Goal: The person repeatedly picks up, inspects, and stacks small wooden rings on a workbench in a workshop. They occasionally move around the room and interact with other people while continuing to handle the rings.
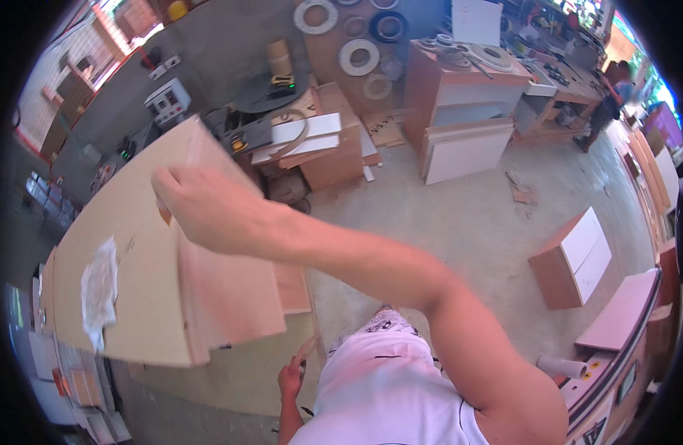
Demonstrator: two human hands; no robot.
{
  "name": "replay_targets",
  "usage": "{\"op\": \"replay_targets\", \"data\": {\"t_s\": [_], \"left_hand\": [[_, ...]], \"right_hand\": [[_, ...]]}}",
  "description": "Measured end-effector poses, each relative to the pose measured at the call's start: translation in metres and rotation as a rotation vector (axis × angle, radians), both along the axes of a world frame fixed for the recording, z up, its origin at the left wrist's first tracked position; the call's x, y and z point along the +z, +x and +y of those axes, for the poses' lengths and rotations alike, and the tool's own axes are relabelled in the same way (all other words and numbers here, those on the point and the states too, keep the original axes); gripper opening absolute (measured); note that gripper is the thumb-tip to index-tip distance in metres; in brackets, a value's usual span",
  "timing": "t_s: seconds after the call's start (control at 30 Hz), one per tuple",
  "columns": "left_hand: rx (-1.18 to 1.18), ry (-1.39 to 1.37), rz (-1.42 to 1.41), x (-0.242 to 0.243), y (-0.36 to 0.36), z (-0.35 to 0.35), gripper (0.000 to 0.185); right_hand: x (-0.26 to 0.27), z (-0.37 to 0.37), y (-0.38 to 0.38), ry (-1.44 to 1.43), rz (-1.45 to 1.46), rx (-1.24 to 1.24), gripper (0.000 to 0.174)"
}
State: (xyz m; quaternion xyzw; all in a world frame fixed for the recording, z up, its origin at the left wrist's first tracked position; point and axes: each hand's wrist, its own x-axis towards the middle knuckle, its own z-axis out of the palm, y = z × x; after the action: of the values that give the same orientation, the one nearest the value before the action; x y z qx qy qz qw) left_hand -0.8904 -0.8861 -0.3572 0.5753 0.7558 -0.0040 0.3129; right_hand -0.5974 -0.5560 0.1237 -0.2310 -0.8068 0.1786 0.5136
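Note:
My right hand (208,208) reaches across the top of a large wooden cabinet-like box (146,300), its fingers curled. A small brown piece (165,216) sticks out below the fist; its kind is hard to make out. A crumpled, stained white cloth (100,295) lies on the box's pale top, left of that hand. Low by my left side, beside the box's end, is my left hand (292,378). Something dark shows at its fingers, too small to identify.
A bench with white boards (313,127) and a yellow-black tape measure (239,143) stands behind the box. Edge-band rolls (359,57) hang on the wall. A brown-and-white box (575,261) sits on the floor at right. Another person (608,103) stands at the far right bench.

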Motion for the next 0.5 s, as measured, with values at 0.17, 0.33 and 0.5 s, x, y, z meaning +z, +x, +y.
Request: {"op": "replay_targets", "data": {"t_s": [0.17, 0.33, 0.5], "left_hand": [[0.075, -0.007, 0.115, -0.018, 0.054, 0.004, 0.036], [-0.077, -0.154, 0.066, -0.050, 0.111, 0.067, 0.035], [-0.029, -0.076, -0.207, -0.073, 0.149, 0.156, 0.035]], "right_hand": [[-0.099, 0.017, 0.147, -0.422, -0.518, -0.026, 0.020], [-0.294, 0.026, 0.275, -0.865, -0.885, -0.104, 0.034], [-0.253, 0.025, 0.372, -1.208, -0.564, -0.241, 0.063]]}}
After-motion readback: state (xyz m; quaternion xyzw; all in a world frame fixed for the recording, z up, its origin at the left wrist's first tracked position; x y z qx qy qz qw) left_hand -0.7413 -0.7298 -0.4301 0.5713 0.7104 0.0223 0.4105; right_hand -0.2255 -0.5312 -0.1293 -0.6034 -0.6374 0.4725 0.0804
